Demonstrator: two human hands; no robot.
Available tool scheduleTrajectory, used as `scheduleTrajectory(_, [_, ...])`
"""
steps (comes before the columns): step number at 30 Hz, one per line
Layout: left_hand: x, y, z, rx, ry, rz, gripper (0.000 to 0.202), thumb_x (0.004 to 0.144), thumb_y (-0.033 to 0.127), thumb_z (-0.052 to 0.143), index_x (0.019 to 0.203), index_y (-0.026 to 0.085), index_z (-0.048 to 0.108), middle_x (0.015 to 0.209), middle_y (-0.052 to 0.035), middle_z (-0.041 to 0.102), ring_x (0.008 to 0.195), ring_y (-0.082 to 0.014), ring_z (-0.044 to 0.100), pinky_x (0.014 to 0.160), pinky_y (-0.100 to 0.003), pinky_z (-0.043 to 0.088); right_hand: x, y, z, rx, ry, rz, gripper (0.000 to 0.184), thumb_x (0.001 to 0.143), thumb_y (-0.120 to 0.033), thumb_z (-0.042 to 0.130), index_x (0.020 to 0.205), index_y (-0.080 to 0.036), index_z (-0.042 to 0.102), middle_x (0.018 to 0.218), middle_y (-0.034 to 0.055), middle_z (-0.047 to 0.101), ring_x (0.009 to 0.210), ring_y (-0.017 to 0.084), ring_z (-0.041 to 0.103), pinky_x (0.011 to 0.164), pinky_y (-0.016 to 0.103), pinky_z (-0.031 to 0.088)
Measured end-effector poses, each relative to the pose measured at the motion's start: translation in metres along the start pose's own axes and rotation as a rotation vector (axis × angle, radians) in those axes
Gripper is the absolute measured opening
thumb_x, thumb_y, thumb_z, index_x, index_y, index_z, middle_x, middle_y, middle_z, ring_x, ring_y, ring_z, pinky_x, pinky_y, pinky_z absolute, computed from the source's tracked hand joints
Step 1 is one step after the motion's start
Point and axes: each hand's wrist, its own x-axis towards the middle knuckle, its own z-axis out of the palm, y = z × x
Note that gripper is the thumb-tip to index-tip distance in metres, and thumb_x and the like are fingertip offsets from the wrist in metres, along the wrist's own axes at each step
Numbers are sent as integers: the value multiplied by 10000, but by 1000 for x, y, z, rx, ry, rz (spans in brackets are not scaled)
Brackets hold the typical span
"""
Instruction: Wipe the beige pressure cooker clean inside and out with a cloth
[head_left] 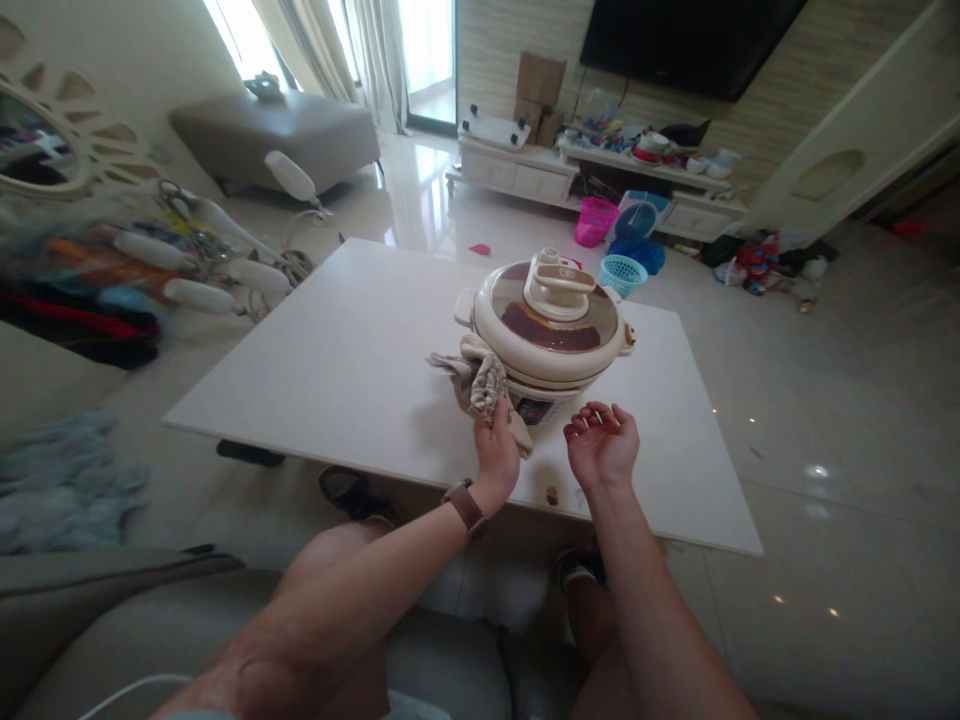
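Note:
A cream electric cooking pot [525, 365] stands on the white table [315, 350]. Its lid [499, 290] has a see-through window and a raised handle [566, 279]; something dark reddish-brown shows beneath. My left hand [498, 455] grips a crumpled beige and grey patterned cloth [480, 385] against the pot's front left side. Right of it, my right hand [604, 447] is turned palm up with the fingers loosely curled and apart. Nothing lies in that palm, and it is just in front of the pot. A small brown spot [552, 495] marks the table's near edge between my wrists.
A grey sofa [442, 650] is under me. Past the table, a pink basket [596, 221] and a light blue basket [622, 272] stand on the shiny floor before a white TV cabinet [517, 170]. White lamp arms [225, 230] reach close to the table's left side.

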Motion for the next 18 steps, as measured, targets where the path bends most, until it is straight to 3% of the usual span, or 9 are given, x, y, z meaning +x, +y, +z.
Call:
scheduleTrajectory(3, [2,13,0,-25,-12,43,375,966,458,537,1115,169,723,1184,-120,759,1264,-245,644,1174,-369,419,0,3,-1,-9,-14,11,189,812,-350,561,709,-198,603,641,-15,564,544,98,533,500,214,446])
scheduleTrajectory(8, [40,10,5,-61,123,86,475,968,498,531,1241,141,687,1365,-152,675,1343,-258,588,1175,-374,409,0,8,-1,-10,-31,5,182,807,-360,581,717,-203,604,642,-26,561,539,89,527,495,204,441])
scheduleTrajectory(12, [22,-1,5,2,-9,146,455,972,522,524,1231,185,688,1356,-139,678,1342,-249,586,1179,-394,407,1,6,-2,-1,-19,-5,180,800,-356,584,709,-202,605,639,-25,563,542,89,533,496,205,441])
scheduleTrajectory(15, [5,-1,1,77,-138,251,456,950,513,576,1281,209,650,1409,-135,638,1395,-248,535,1233,-435,331,3,5,-4,-9,-28,-18,174,793,-361,589,715,-206,604,636,-26,565,545,94,541,504,215,446])
scheduleTrajectory(18, [15,6,2,70,-123,286,475,952,520,569,1314,218,628,1440,-134,614,1417,-247,513,1244,-432,313,3,5,-4,-1,-1,-18,174,792,-358,581,714,-203,603,615,-26,562,544,98,545,501,220,431])
